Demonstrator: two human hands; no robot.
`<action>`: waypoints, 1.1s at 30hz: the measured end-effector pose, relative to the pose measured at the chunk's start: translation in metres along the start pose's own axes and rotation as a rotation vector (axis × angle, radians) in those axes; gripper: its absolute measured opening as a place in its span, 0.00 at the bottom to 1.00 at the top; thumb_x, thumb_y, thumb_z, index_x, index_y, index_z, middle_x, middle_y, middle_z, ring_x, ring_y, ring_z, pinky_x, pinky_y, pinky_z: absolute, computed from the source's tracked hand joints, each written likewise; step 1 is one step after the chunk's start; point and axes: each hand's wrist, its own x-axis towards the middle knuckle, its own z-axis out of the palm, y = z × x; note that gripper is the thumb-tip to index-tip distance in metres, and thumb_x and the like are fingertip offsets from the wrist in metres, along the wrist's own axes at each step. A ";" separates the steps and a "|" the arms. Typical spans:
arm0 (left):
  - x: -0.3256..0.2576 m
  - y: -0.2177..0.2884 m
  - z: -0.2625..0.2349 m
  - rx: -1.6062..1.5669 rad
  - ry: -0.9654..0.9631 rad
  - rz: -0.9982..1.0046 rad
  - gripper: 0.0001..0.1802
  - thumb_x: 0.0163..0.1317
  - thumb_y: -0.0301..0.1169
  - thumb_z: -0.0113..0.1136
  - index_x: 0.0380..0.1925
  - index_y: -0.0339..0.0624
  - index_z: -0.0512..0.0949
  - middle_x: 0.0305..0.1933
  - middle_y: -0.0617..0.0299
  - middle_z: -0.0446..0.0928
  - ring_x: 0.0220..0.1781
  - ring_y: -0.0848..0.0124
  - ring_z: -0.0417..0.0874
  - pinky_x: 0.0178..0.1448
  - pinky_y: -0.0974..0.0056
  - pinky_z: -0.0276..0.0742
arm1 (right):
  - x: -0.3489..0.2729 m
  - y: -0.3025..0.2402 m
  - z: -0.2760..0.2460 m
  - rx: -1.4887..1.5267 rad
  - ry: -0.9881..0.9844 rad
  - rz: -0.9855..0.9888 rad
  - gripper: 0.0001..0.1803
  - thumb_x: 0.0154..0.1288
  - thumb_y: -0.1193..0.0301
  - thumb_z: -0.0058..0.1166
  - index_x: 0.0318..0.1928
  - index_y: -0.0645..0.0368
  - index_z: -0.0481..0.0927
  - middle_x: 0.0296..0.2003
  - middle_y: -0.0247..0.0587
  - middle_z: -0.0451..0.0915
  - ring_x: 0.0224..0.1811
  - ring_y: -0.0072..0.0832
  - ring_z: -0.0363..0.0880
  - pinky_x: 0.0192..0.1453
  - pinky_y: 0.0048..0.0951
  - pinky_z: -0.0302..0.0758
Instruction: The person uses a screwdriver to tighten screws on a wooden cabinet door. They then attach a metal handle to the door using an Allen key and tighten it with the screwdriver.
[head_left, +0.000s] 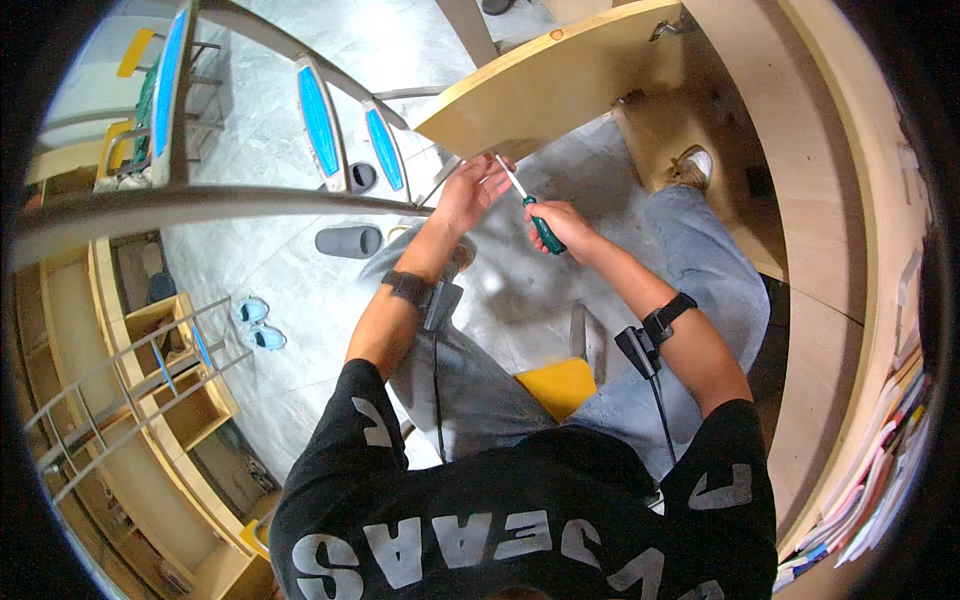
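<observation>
A screwdriver (543, 227) with a dark green handle and a light metal shaft slants up and to the left. My right hand (566, 226) is closed around its handle. My left hand (474, 193) is at the shaft's far end, palm partly showing, fingers loosely stretched out beside the tip. Whether something small lies at those fingertips is too fine to make out. Just beyond both hands stands a pale wooden door panel (540, 85), swung out from the cabinet on hinges, with one hinge (664, 30) at its upper right.
On my right is the wooden cabinet side (825, 260), with papers and books (880, 470) below. A metal ladder frame with blue treads (318, 120) is at left. Grey slippers (348, 241) and blue slippers (262, 325) lie on the tiled floor. A yellow seat (558, 388) is between my legs.
</observation>
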 end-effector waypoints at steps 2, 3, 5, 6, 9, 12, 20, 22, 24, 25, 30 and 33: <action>0.008 -0.007 -0.002 -0.056 0.036 0.032 0.12 0.68 0.32 0.43 0.48 0.38 0.67 0.46 0.57 0.73 0.53 0.59 0.76 0.57 0.57 0.75 | 0.008 0.005 -0.006 -0.028 0.038 0.052 0.22 0.62 0.53 0.51 0.32 0.62 0.74 0.21 0.40 0.77 0.18 0.26 0.76 0.22 0.25 0.72; 0.011 -0.012 -0.002 -0.086 0.048 0.050 0.12 0.68 0.31 0.44 0.48 0.38 0.67 0.45 0.57 0.73 0.52 0.59 0.76 0.57 0.57 0.75 | 0.011 0.008 -0.007 0.000 0.003 0.024 0.22 0.62 0.52 0.51 0.32 0.62 0.74 0.21 0.39 0.77 0.18 0.25 0.75 0.22 0.25 0.71; 0.019 -0.016 -0.004 -0.175 0.050 0.104 0.11 0.68 0.30 0.44 0.47 0.37 0.67 0.42 0.59 0.72 0.50 0.60 0.76 0.57 0.56 0.75 | 0.016 0.007 -0.009 -0.010 0.036 0.033 0.22 0.62 0.52 0.51 0.32 0.62 0.74 0.21 0.38 0.76 0.19 0.24 0.75 0.22 0.24 0.71; 0.021 -0.018 -0.007 -0.187 0.081 0.113 0.10 0.67 0.28 0.44 0.45 0.37 0.68 0.41 0.59 0.71 0.49 0.62 0.76 0.56 0.56 0.76 | 0.016 0.007 -0.009 -0.001 0.005 0.000 0.22 0.63 0.52 0.50 0.31 0.62 0.74 0.20 0.37 0.76 0.19 0.23 0.75 0.22 0.23 0.70; 0.030 -0.016 -0.015 -0.168 0.087 0.161 0.09 0.67 0.28 0.44 0.44 0.37 0.68 0.41 0.58 0.72 0.47 0.62 0.76 0.55 0.58 0.76 | 0.017 0.004 -0.003 0.013 0.007 0.003 0.22 0.64 0.52 0.49 0.31 0.61 0.75 0.20 0.36 0.75 0.19 0.23 0.74 0.22 0.23 0.69; 0.040 -0.014 -0.018 -0.190 0.170 0.181 0.10 0.67 0.27 0.44 0.44 0.33 0.69 0.40 0.56 0.73 0.44 0.63 0.78 0.51 0.60 0.78 | 0.019 -0.003 0.006 0.011 0.044 0.005 0.22 0.65 0.53 0.48 0.31 0.62 0.75 0.20 0.36 0.75 0.19 0.24 0.74 0.22 0.24 0.69; 0.049 0.002 -0.024 -0.192 0.204 0.180 0.10 0.68 0.27 0.43 0.44 0.33 0.70 0.40 0.57 0.75 0.42 0.68 0.77 0.50 0.66 0.77 | 0.028 -0.019 0.021 0.070 0.019 -0.005 0.23 0.66 0.53 0.47 0.35 0.65 0.74 0.22 0.36 0.74 0.19 0.22 0.73 0.21 0.22 0.68; 0.049 0.002 -0.023 -0.185 0.242 0.168 0.10 0.68 0.27 0.43 0.44 0.32 0.70 0.41 0.57 0.75 0.42 0.68 0.77 0.50 0.66 0.78 | 0.027 -0.020 0.022 0.058 0.030 -0.004 0.23 0.67 0.53 0.47 0.35 0.66 0.74 0.22 0.36 0.74 0.19 0.22 0.73 0.21 0.22 0.68; 0.050 0.002 -0.023 -0.208 0.233 0.172 0.10 0.68 0.27 0.43 0.44 0.32 0.70 0.41 0.57 0.74 0.42 0.68 0.77 0.50 0.66 0.78 | 0.027 -0.019 0.022 0.080 0.032 -0.008 0.23 0.67 0.53 0.46 0.35 0.66 0.74 0.22 0.36 0.74 0.19 0.22 0.72 0.21 0.22 0.68; 0.050 0.003 -0.023 -0.232 0.223 0.178 0.11 0.68 0.26 0.43 0.44 0.31 0.69 0.41 0.56 0.74 0.43 0.67 0.78 0.50 0.66 0.78 | 0.026 -0.019 0.023 0.088 0.030 -0.006 0.23 0.67 0.53 0.46 0.35 0.66 0.74 0.22 0.36 0.73 0.19 0.22 0.72 0.21 0.22 0.68; 0.050 0.002 -0.023 -0.273 0.236 0.183 0.11 0.66 0.23 0.43 0.45 0.28 0.69 0.41 0.52 0.75 0.41 0.63 0.79 0.48 0.62 0.79 | 0.026 -0.017 0.026 0.085 0.057 -0.027 0.21 0.67 0.55 0.46 0.33 0.65 0.75 0.21 0.36 0.74 0.18 0.23 0.72 0.20 0.23 0.66; 0.049 0.002 -0.023 -0.256 0.221 0.175 0.12 0.65 0.22 0.43 0.45 0.28 0.69 0.42 0.52 0.75 0.41 0.63 0.79 0.48 0.62 0.79 | 0.027 -0.017 0.027 0.084 0.083 -0.008 0.21 0.66 0.56 0.47 0.33 0.64 0.76 0.21 0.36 0.75 0.17 0.23 0.72 0.20 0.24 0.66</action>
